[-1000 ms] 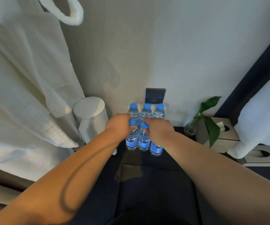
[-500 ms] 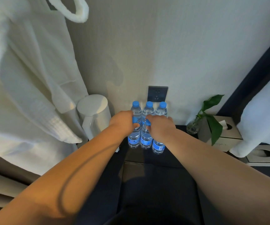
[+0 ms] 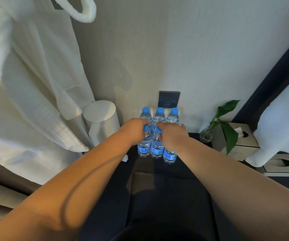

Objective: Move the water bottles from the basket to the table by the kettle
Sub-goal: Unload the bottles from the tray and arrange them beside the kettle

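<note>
Grip of left hand [image 3: 133, 130] clamped on front-left bottle [image 3: 144, 146], grip of right hand [image 3: 173, 135] clamped on front-middle bottle [image 3: 156, 149]

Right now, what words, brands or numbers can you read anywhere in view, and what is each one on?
Front water bottles, blue labels: white print, too blurred to read.
Tissue box, front face: faint script, too small to read.
Kettle and wall socket: no text visible.
Nothing in view is clear enough to quote.
</note>
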`<action>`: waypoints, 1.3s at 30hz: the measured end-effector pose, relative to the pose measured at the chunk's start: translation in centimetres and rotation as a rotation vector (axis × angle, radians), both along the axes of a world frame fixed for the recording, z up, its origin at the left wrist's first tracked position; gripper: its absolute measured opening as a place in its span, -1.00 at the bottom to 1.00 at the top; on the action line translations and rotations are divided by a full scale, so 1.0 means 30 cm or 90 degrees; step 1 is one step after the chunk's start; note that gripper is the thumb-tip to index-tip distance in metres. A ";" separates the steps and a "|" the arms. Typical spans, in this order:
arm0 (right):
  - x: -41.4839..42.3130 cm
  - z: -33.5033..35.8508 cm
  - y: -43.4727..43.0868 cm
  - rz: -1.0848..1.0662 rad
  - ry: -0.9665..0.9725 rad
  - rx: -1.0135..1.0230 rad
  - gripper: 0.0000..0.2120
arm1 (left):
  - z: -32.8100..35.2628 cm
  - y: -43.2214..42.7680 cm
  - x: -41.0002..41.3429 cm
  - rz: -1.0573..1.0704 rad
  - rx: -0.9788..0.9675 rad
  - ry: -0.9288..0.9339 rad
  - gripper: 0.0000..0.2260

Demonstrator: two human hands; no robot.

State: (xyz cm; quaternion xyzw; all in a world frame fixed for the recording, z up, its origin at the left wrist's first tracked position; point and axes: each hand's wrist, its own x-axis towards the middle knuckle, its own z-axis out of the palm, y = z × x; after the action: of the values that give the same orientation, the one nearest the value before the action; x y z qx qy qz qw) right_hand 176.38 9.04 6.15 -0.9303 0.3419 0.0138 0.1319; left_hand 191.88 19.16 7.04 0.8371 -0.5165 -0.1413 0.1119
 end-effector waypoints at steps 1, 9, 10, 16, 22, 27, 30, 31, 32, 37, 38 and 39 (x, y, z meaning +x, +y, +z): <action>-0.001 0.001 0.000 0.002 0.001 0.000 -0.76 | -0.002 0.002 0.000 0.022 -0.015 0.005 -0.68; -0.003 0.010 0.003 -0.003 0.015 0.012 -0.67 | -0.008 0.007 0.007 0.015 -0.030 0.004 -0.88; -0.002 0.010 0.003 -0.003 0.015 0.013 -0.66 | -0.008 0.009 0.010 0.007 -0.030 0.004 -0.87; 0.002 0.008 -0.002 -0.005 0.023 0.009 -0.65 | -0.018 0.013 0.022 0.000 -0.040 0.012 -0.82; 0.021 0.004 -0.017 -0.028 0.042 -0.003 -0.63 | -0.027 0.011 0.021 0.001 -0.044 0.017 -0.78; 0.042 0.007 -0.030 -0.035 0.067 -0.037 -0.64 | -0.027 0.006 0.027 -0.010 -0.044 0.008 -0.80; 0.050 0.013 -0.041 -0.005 0.095 -0.084 -0.64 | -0.029 0.004 0.031 -0.013 -0.045 0.009 -0.81; 0.049 0.010 -0.043 0.008 0.088 -0.086 -0.64 | -0.031 0.006 0.034 -0.014 -0.046 0.009 -0.80; 0.047 0.005 -0.043 0.022 0.073 -0.076 -0.62 | -0.035 0.008 0.037 -0.016 -0.049 0.009 -0.80; 0.027 -0.018 -0.056 0.068 0.044 -0.064 -0.74 | -0.052 0.012 0.039 -0.020 -0.069 0.012 -0.80; 0.027 -0.017 -0.061 0.063 0.041 -0.067 -0.78 | -0.054 0.012 0.037 -0.021 -0.070 0.011 -0.80; 0.029 -0.015 -0.063 0.057 0.042 -0.066 -0.79 | -0.055 0.012 0.036 -0.022 -0.071 0.011 -0.80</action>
State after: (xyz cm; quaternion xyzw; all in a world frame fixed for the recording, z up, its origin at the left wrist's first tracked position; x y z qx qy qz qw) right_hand 177.25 7.15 5.71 -0.9494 0.3040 0.0329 0.0714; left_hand 192.97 19.53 5.40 0.8193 -0.5368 -0.1217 0.1606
